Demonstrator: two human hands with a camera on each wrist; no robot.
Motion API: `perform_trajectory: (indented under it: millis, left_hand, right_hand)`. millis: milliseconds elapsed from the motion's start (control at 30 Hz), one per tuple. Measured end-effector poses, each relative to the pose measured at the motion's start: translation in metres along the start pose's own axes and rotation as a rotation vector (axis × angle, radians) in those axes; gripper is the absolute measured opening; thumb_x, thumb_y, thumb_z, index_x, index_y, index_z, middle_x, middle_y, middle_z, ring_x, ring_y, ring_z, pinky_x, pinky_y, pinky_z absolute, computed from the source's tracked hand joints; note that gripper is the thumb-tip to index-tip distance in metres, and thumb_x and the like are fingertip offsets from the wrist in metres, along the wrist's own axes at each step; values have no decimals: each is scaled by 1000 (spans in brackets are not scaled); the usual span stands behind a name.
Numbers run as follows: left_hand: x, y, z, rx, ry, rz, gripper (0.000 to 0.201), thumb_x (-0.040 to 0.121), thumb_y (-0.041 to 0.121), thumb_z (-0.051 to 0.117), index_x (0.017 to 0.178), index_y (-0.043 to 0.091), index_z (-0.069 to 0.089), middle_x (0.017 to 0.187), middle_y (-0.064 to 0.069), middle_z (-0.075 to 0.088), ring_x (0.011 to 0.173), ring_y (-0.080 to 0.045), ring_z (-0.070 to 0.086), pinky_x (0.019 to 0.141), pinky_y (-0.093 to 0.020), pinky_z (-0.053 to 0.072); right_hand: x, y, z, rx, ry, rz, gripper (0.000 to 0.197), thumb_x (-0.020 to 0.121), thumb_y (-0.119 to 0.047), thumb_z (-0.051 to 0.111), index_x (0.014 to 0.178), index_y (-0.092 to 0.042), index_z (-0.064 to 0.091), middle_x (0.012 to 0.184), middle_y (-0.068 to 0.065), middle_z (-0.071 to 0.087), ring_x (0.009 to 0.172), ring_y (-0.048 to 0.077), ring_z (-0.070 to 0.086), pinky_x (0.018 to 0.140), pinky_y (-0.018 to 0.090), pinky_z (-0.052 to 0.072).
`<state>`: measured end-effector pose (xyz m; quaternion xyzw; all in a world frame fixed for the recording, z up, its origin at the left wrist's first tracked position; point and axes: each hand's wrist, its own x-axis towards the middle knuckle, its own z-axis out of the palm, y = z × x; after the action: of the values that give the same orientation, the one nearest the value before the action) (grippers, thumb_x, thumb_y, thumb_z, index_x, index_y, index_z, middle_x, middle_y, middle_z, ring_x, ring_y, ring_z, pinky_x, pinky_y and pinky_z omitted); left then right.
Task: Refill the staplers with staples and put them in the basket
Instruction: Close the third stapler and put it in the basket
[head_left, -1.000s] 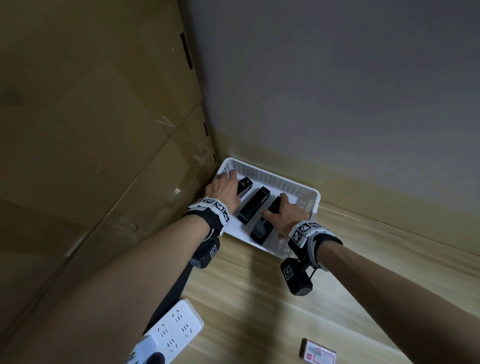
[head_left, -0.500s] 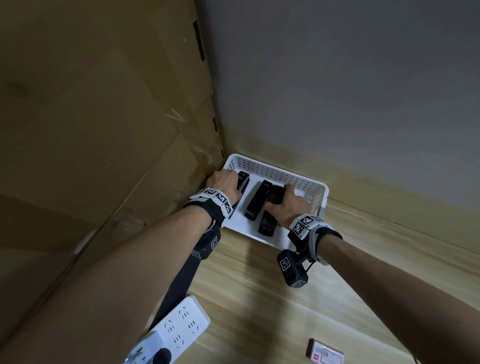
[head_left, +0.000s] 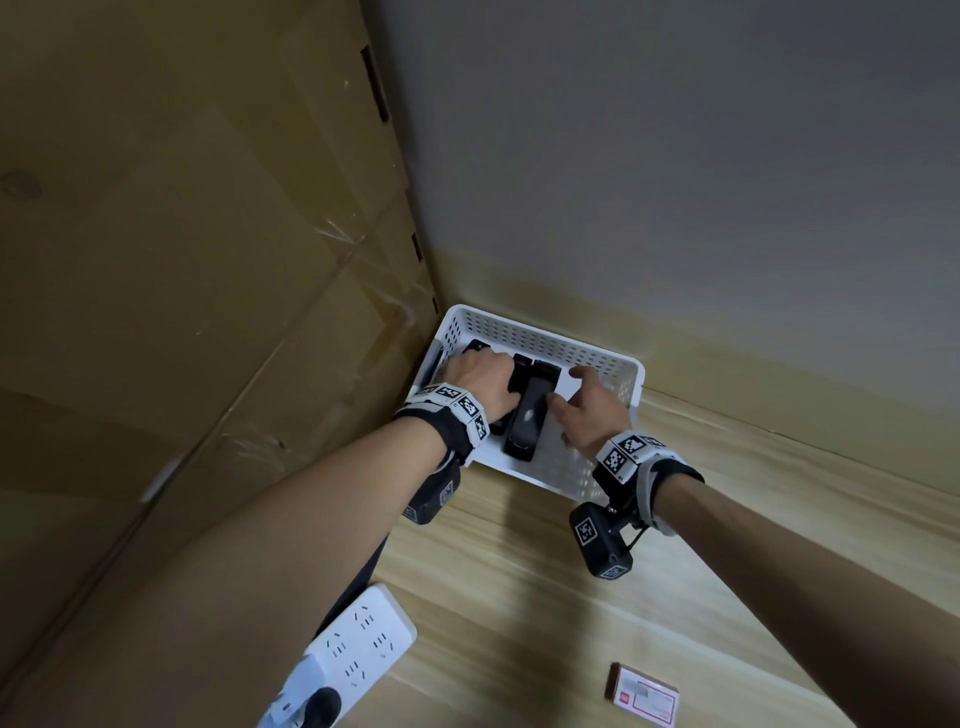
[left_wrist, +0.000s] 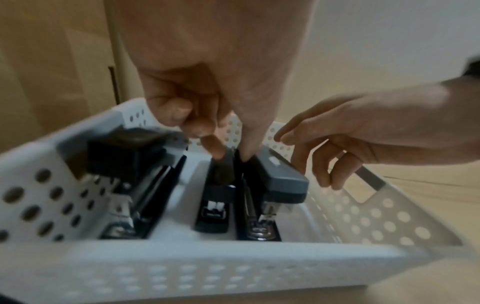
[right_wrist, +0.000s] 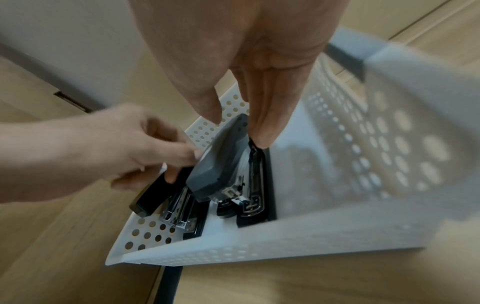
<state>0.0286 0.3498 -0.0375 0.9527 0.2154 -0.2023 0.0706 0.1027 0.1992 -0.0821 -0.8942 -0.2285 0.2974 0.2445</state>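
Observation:
A white perforated basket (head_left: 545, 338) sits in the corner of the wooden table and holds three staplers side by side. My left hand (left_wrist: 231, 158) reaches into it and pinches the small black middle stapler (left_wrist: 215, 195) between index finger and thumb. A larger black stapler (left_wrist: 130, 174) lies by the basket's left wall. The grey-topped stapler (head_left: 527, 415) lies right against the middle one. My right hand (head_left: 571, 389) hovers at its right side with relaxed fingers. In the right wrist view its fingertips (right_wrist: 257, 142) touch the grey stapler (right_wrist: 221, 160) at its back end without gripping.
Stacked cardboard boxes (head_left: 208, 260) rise along the left and a grey wall (head_left: 675, 156) stands behind the basket. A white power strip (head_left: 358, 644) and a small red-and-white staple box (head_left: 644, 699) lie on the table (head_left: 519, 571) near me.
My right hand has let go of the grey stapler and drawn off to its right. My left hand has shifted from the left stapler onto the middle one.

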Motion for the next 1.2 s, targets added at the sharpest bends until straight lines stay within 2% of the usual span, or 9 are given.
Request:
perform_trajectory:
  millis: [167,300,367,433,567,700,867,1033,1200]
  left_hand:
    - [11,11,10,13,-70,-73,23,88,36,63,97,15,63,101,-9,67,95,-31,65,67,-34,46]
    - [11,9,8,-38,-119,-126,24,86,36,65,83,14,57,88,-7,64,83,-27,61,70,-35,55]
    - [9,6,6,-67,-153,-162,25,83,34,69,83,11,58,83,-6,59,78,-26,58,71,-35,55]
    - [8,2,6,-74,-169,-167,25,82,31,71,86,8,62,86,-8,63,80,-26,60,69,-35,55]
    - [6,-5,12,-52,-137,-162,26,84,27,69,97,5,65,100,-13,64,95,-30,62,69,-34,52]
    - [8,-6,15,-60,-124,-162,24,86,24,68,98,5,63,102,-14,64,98,-32,62,70,-36,53]
    - [8,-4,15,-73,-123,-156,22,86,26,68,79,8,56,93,-13,65,87,-30,62,63,-34,49]
    - [3,-3,9,-43,-101,-135,24,89,30,65,82,9,55,92,-13,65,87,-30,63,63,-34,49]
    - [-22,13,-6,14,23,-82,20,93,32,54,91,12,54,94,-10,63,83,-29,60,61,-33,43]
  right_hand:
    - [-25,18,-23,85,12,-72,36,92,-27,50,127,-20,45,76,-3,68,70,20,68,79,40,54]
    - [-34,26,-25,122,1,-64,32,91,-21,51,123,-20,48,79,-2,68,66,21,68,76,40,56]
    - [-37,25,-24,133,-15,-60,30,92,-19,51,122,-19,50,79,-2,68,62,18,68,74,38,57]
    - [-37,21,-23,134,-29,-59,28,93,-18,50,121,-19,52,78,-3,68,57,15,68,72,35,57]
    - [-35,12,-15,127,-54,-54,27,94,-18,49,120,-21,52,79,-4,70,56,13,68,73,35,57]
    - [-33,4,-9,128,-77,-57,27,94,-19,48,121,-21,50,78,-3,70,56,13,68,72,35,57]
    - [-33,4,-10,119,-84,-57,27,94,-20,49,121,-22,50,78,-4,70,55,11,68,72,35,58]
    - [-43,15,-20,140,-59,-72,27,93,-18,48,119,-22,52,79,-3,70,55,12,68,73,37,58]
    - [-68,33,-39,205,2,-104,25,90,-10,47,110,-21,58,75,0,70,52,13,66,62,36,59]
